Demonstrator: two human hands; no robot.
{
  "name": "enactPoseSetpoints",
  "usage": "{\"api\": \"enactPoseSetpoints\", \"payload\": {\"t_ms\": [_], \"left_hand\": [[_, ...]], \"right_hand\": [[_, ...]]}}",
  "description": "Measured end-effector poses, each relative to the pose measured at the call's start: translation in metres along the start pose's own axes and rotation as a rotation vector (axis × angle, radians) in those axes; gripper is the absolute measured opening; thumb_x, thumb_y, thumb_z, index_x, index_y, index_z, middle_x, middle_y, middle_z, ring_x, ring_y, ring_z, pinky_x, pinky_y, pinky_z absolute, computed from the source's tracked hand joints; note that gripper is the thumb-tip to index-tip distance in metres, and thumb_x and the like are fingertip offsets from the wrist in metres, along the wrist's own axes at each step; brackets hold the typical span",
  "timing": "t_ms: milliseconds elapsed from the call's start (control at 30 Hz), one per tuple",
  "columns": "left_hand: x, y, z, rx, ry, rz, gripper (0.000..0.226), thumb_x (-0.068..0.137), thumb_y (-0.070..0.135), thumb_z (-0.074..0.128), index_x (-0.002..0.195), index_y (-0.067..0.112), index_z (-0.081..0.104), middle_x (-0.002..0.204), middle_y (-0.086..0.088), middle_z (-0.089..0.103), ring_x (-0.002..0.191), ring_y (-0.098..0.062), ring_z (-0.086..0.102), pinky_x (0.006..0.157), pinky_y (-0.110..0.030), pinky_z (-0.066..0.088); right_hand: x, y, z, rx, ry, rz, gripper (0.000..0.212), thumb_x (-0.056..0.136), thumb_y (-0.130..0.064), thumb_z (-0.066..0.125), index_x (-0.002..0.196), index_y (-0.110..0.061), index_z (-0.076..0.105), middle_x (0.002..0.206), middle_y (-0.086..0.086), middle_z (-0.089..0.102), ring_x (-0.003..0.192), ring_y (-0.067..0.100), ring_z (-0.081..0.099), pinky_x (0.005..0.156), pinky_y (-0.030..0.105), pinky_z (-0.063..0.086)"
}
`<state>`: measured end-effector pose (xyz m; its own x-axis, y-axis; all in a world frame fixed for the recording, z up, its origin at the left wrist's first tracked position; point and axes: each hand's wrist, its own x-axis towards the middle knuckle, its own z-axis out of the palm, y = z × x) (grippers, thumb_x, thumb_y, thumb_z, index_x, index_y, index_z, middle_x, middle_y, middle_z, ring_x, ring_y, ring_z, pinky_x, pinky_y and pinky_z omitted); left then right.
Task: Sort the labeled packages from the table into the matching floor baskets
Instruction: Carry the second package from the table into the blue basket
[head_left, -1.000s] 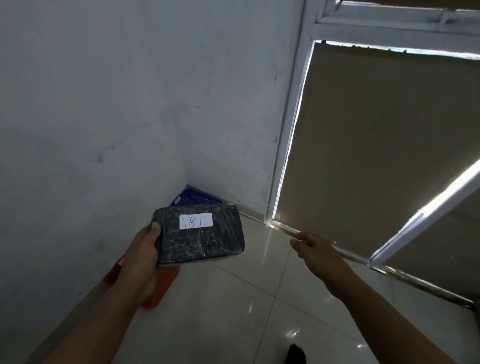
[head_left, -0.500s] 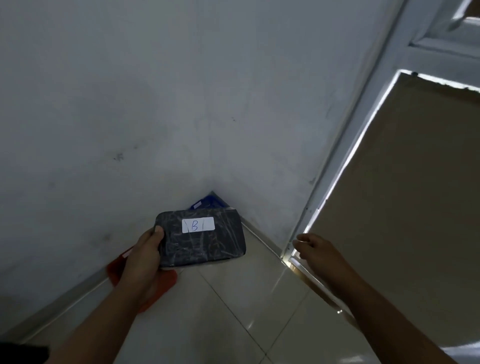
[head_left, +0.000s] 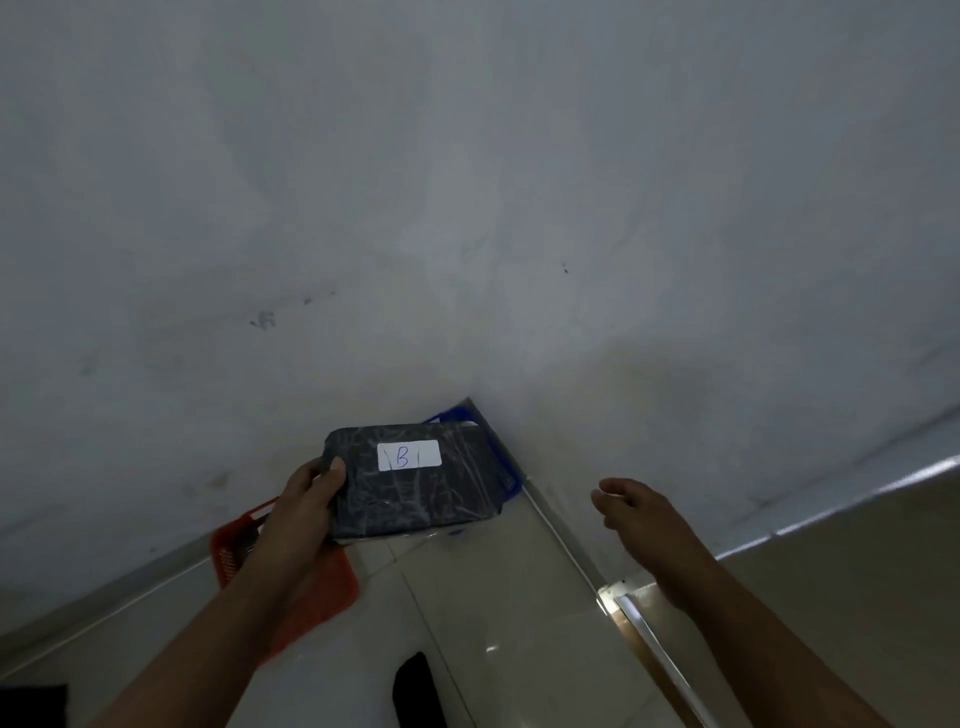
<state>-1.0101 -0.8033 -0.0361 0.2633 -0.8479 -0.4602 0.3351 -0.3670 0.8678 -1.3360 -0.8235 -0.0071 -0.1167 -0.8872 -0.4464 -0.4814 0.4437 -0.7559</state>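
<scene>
Two baskets wait by the wall: the red basket under the left hand, which clamps the black wrapped package (label reads B), and the blue basket beyond it. Carry it forward over the blue one before lowering; the right hand hangs empty, fingers loose.

left hand grips package labeled b above red basket; blue basket in wall corner; right hand empty, spread.
</scene>
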Motion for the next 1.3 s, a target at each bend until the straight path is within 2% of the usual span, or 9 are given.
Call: {"api": "enactPoseSetpoints", "payload": {"t_ms": [367,533,633,767,867,1033,1133,1200,1300], "left_hand": [[0.110,-0.013,0.005,-0.037,0.123,-0.062,0.047,0.088,0.034,0.058,0.125,0.004,0.054,0.118,-0.015,0.067,0.106,-0.031,0.065,0.100,-0.050,0.046],[0.147,-0.044,0.014,-0.109,0.218,-0.072,0.049,0.083,0.035,0.063,0.122,0.006,0.057,0.111,-0.010,0.072,0.100,-0.026,0.069,0.088,-0.041,0.052],[0.172,-0.067,0.022,-0.141,0.222,-0.077,0.054,0.076,0.039,0.067,0.118,0.007,0.060,0.110,-0.009,0.073,0.102,-0.025,0.069,0.075,-0.033,0.058],[0.216,-0.109,0.029,-0.159,0.237,-0.067,0.048,0.076,0.039,0.069,0.114,0.011,0.065,0.110,-0.009,0.073,0.102,-0.025,0.069,0.072,-0.029,0.058],[0.252,-0.148,0.029,-0.147,0.252,-0.049,0.042,0.074,0.042,0.070,0.106,0.016,0.070,0.110,-0.008,0.073,0.101,-0.023,0.069,0.071,-0.029,0.058],[0.312,-0.221,0.022,-0.123,0.266,-0.036,0.036,0.074,0.043,0.068,0.102,0.020,0.071,0.108,-0.004,0.074,0.099,-0.022,0.070,0.080,-0.038,0.052],[0.350,-0.264,0.016,-0.109,0.282,-0.025,0.034,0.075,0.041,0.066,0.102,0.020,0.070,0.105,-0.003,0.075,0.098,-0.022,0.070,0.083,-0.041,0.052],[0.374,-0.288,0.010,-0.115,0.266,-0.025,0.032,0.081,0.037,0.063,0.106,0.019,0.069,0.107,-0.003,0.074,0.101,-0.023,0.069,0.087,-0.044,0.051],[0.411,-0.315,0.000,-0.134,0.239,-0.023,0.034,0.087,0.034,0.058,0.115,0.017,0.065,0.112,-0.004,0.073,0.104,-0.024,0.068,0.091,-0.046,0.050]], "right_hand": [[0.148,-0.026,0.052,-0.150,-0.159,-0.027,0.042,0.090,-0.034,0.053,0.129,-0.018,0.050,0.113,-0.002,0.055,0.098,0.011,0.049,0.084,0.027,0.038],[0.223,-0.008,0.064,-0.194,-0.250,-0.030,0.043,0.091,-0.033,0.053,0.131,-0.017,0.048,0.094,-0.011,0.054,0.089,0.008,0.049,0.083,0.024,0.036],[0.266,0.011,0.074,-0.241,-0.298,-0.065,0.042,0.092,-0.033,0.051,0.130,-0.017,0.049,0.095,-0.013,0.057,0.079,-0.001,0.049,0.072,0.017,0.038],[0.326,0.043,0.093,-0.360,-0.280,-0.145,0.039,0.093,-0.030,0.048,0.116,0.001,0.055,0.119,0.015,0.062,0.099,0.023,0.059,0.087,0.035,0.045],[0.373,0.078,0.116,-0.383,-0.291,-0.206,0.037,0.094,-0.030,0.048,0.127,-0.015,0.054,0.130,0.004,0.058,0.100,0.009,0.051,0.088,0.020,0.036],[0.446,0.143,0.162,-0.416,-0.283,-0.248,0.041,0.093,-0.030,0.049,0.133,-0.017,0.048,0.138,0.005,0.051,0.120,0.015,0.049,0.093,0.015,0.030],[0.486,0.177,0.195,-0.464,-0.357,-0.309,0.037,0.094,-0.023,0.050,0.129,-0.010,0.053,0.128,0.010,0.056,0.103,0.014,0.052,0.075,-0.001,0.032],[0.511,0.196,0.214,-0.511,-0.382,-0.352,0.031,0.094,-0.019,0.050,0.117,0.001,0.059,0.115,0.021,0.062,0.095,0.024,0.057,0.072,0.006,0.038],[0.547,0.222,0.241,-0.542,-0.385,-0.396,0.032,0.094,-0.018,0.049,0.104,0.010,0.060,0.105,0.026,0.063,0.096,0.038,0.058,0.074,0.029,0.044]]}}
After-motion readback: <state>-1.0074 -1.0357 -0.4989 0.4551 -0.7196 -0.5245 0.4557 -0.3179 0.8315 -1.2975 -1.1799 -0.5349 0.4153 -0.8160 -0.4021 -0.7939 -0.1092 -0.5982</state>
